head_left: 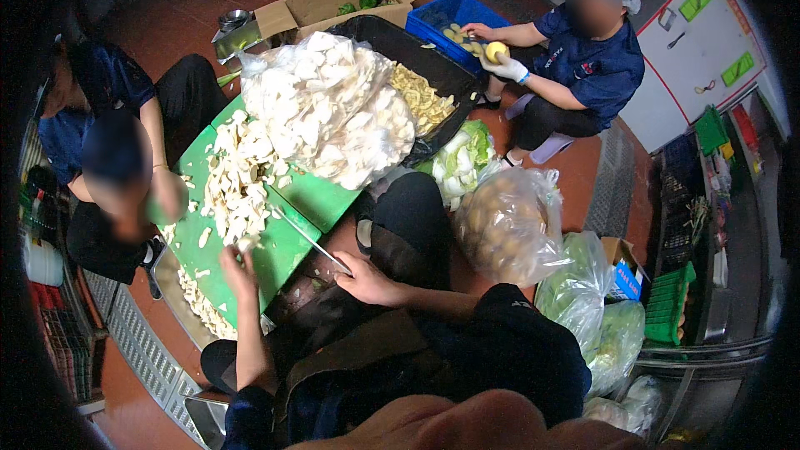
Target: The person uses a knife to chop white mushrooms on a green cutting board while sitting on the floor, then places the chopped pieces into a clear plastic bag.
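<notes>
My right hand grips the handle of a knife, whose long blade points up and left over the green cutting boards. At the near part of the boards, my left hand has its fingers closed at a blurred pale mushroom piece. A heap of cut white mushroom pieces covers the middle of the left board. Behind it sits a large clear plastic bag full of whitish pieces. More cut pieces lie in a metal tray below the boards' left edge.
A co-worker sits at the left of the boards; another at far right holds a peeled potato by a blue crate. A black-lined bin, cabbage, a potato bag and bagged greens stand around.
</notes>
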`<action>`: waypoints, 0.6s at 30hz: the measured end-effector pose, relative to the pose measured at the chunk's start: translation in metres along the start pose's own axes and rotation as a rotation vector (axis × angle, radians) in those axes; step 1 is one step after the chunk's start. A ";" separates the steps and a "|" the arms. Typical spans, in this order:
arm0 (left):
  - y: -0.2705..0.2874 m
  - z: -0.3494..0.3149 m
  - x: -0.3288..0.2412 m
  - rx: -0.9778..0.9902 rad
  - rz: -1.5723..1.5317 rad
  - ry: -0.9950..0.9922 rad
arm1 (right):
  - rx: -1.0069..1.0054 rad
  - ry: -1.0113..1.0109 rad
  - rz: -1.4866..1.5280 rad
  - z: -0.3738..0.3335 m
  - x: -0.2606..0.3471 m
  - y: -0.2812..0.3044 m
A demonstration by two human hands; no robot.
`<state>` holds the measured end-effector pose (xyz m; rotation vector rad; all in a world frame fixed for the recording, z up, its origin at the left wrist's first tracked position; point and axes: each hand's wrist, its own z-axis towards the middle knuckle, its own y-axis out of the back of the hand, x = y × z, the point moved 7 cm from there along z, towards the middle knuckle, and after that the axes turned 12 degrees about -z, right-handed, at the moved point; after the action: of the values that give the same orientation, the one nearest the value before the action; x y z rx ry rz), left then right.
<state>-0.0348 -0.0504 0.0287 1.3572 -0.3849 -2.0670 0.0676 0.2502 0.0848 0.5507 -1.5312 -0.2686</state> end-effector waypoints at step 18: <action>0.030 -0.089 0.056 -0.182 -0.056 0.339 | 0.272 0.025 -0.375 0.016 -0.015 -0.085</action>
<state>0.0402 -0.1010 -0.0323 1.5813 -0.0133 -1.8184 0.0660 0.1831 0.0290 1.0560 -1.4422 -0.3405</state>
